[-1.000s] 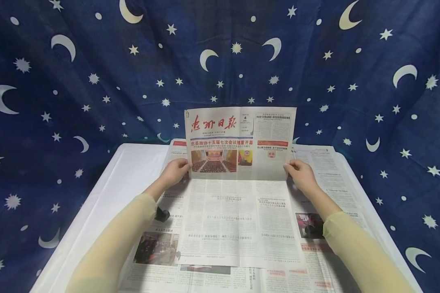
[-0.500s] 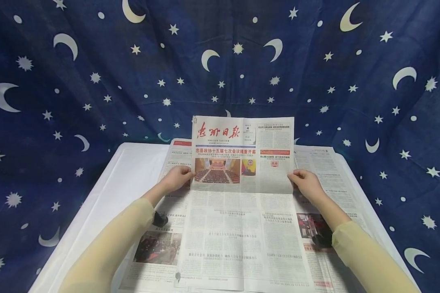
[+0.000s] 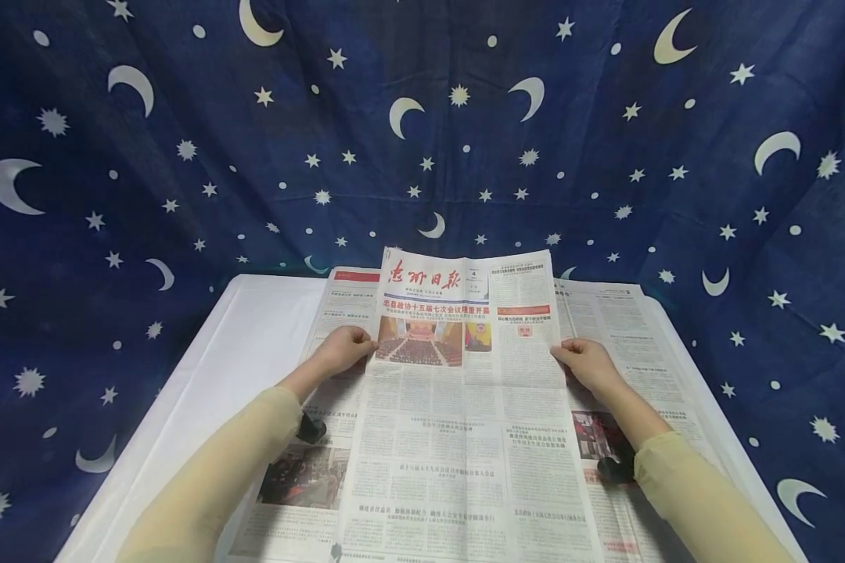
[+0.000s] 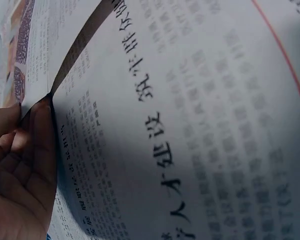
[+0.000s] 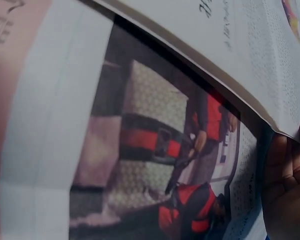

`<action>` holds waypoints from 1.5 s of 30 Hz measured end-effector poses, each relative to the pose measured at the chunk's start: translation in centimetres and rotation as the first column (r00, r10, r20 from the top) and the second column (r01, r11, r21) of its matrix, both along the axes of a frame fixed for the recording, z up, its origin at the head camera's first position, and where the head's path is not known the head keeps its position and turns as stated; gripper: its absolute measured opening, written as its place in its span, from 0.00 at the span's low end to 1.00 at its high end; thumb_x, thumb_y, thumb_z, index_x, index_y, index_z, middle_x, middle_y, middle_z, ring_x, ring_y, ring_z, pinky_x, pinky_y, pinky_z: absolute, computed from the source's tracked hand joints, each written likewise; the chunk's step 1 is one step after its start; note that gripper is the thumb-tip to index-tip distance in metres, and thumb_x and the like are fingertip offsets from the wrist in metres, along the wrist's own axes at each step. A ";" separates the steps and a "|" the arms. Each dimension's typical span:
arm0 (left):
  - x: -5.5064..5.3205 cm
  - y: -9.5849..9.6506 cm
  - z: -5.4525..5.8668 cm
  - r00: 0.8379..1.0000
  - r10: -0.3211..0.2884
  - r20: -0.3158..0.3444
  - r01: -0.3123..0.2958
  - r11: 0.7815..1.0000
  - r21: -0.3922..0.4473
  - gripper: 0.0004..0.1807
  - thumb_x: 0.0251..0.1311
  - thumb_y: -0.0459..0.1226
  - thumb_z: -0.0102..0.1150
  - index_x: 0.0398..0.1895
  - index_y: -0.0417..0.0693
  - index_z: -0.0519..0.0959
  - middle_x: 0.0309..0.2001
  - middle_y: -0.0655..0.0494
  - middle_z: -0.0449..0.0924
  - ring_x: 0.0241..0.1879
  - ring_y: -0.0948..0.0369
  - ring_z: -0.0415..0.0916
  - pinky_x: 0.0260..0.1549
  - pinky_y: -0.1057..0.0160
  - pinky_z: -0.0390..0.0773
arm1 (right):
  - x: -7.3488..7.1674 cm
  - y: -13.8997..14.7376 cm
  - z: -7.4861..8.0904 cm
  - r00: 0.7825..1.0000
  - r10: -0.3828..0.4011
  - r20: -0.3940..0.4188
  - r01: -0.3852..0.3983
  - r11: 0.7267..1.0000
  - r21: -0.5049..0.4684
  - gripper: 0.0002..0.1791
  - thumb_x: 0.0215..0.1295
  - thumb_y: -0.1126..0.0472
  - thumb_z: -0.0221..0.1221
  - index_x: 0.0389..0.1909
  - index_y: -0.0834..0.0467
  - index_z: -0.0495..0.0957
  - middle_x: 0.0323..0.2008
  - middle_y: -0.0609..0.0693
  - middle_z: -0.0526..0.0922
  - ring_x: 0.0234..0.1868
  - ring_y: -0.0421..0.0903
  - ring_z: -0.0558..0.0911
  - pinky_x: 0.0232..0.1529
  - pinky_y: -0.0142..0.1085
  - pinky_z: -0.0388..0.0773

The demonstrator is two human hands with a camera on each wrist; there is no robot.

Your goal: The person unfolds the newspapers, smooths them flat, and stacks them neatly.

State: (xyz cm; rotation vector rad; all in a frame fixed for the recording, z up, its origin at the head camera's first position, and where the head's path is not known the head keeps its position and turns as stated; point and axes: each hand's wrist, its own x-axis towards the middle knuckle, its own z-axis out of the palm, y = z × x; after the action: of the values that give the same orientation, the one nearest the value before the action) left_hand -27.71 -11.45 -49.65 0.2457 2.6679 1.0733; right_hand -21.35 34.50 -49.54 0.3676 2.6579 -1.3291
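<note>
A newspaper (image 3: 465,422) with a red masthead and a colour photo of a hall hangs between both hands, its upper part tilted up and its lower part stretching toward the person. My left hand (image 3: 346,349) pinches its left edge beside the photo; in the left wrist view the thumb and fingers of the left hand (image 4: 25,165) nip that edge. At the opposite edge my right hand (image 3: 587,365) pinches the paper at about the same height. The right wrist view shows the right hand (image 5: 290,180) with its fingers under the sheet and thumb on top.
Other newspaper sheets (image 3: 616,344) lie spread beneath on a table with a white cover (image 3: 232,344). Dark wrist cameras (image 3: 311,428) sit under both forearms. Behind the table hangs a blue curtain (image 3: 422,125) printed with moons and stars.
The newspaper's top edge has sunk and tipped back, so the upper part lies flatter and the fold shows less. Both hands have come down a little with it, still pinching the side edges.
</note>
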 end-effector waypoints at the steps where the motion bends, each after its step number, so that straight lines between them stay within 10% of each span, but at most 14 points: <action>1: 0.0 0.1 -0.1 1.000 0.004 -0.007 -0.004 1.000 -0.014 0.13 0.70 0.43 0.62 0.29 0.44 0.81 0.23 0.55 0.76 0.23 0.60 0.70 0.24 0.65 0.70 | 0.0 0.0 -0.1 1.000 -0.004 0.003 0.004 1.000 0.004 0.21 0.76 0.52 0.57 0.52 0.68 0.80 0.36 0.55 0.83 0.32 0.46 0.78 0.27 0.33 0.73; 18: 0.4 1.7 -0.1 0.996 0.019 -0.085 -0.044 0.953 -0.299 0.14 0.68 0.47 0.65 0.30 0.49 0.77 0.26 0.56 0.77 0.25 0.60 0.74 0.25 0.63 0.73 | -0.1 -0.4 -0.9 0.999 -0.053 -0.012 0.054 0.995 0.084 0.22 0.73 0.52 0.60 0.50 0.69 0.81 0.40 0.60 0.84 0.31 0.46 0.81 0.28 0.32 0.78; 26: 1.1 3.8 0.6 0.970 -0.118 -0.212 0.030 0.924 -0.380 0.32 0.65 0.46 0.67 0.68 0.41 0.72 0.57 0.42 0.77 0.56 0.46 0.77 0.55 0.46 0.78 | 0.1 -0.2 -1.0 0.998 -0.065 -0.018 0.067 0.992 0.107 0.22 0.75 0.51 0.57 0.49 0.69 0.81 0.40 0.59 0.83 0.33 0.47 0.81 0.29 0.33 0.77; 32: 3.5 7.5 1.7 0.901 -0.382 -0.207 0.335 0.914 -0.227 0.32 0.71 0.42 0.60 0.74 0.40 0.67 0.67 0.42 0.74 0.67 0.47 0.71 0.68 0.48 0.68 | 0.8 0.4 -0.7 0.998 -0.063 0.016 0.062 0.996 0.059 0.26 0.79 0.47 0.50 0.56 0.67 0.79 0.42 0.58 0.83 0.37 0.48 0.80 0.32 0.34 0.77; 40: 6.7 12.5 2.0 0.721 -0.687 -0.096 0.652 0.719 -0.241 0.31 0.78 0.46 0.47 0.80 0.47 0.60 0.79 0.48 0.56 0.78 0.51 0.52 0.76 0.54 0.52 | 2.3 1.0 0.0 0.997 -0.029 0.068 0.040 0.983 -0.180 0.29 0.82 0.47 0.47 0.65 0.68 0.72 0.37 0.55 0.83 0.31 0.44 0.82 0.29 0.37 0.83; 45: 7.7 14.1 1.1 0.680 -0.731 -0.063 0.686 0.663 -0.300 0.33 0.78 0.49 0.47 0.81 0.51 0.58 0.81 0.50 0.52 0.79 0.54 0.48 0.76 0.57 0.49 | 3.1 1.0 0.2 0.996 -0.011 0.091 0.044 0.928 -0.369 0.28 0.82 0.52 0.48 0.69 0.70 0.67 0.38 0.54 0.86 0.31 0.43 0.85 0.33 0.37 0.86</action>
State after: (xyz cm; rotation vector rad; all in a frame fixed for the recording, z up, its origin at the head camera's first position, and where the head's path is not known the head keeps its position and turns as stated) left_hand -19.97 2.62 -48.58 1.2690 2.4113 0.4540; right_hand -18.27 35.50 -49.32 0.4012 2.2688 -1.7375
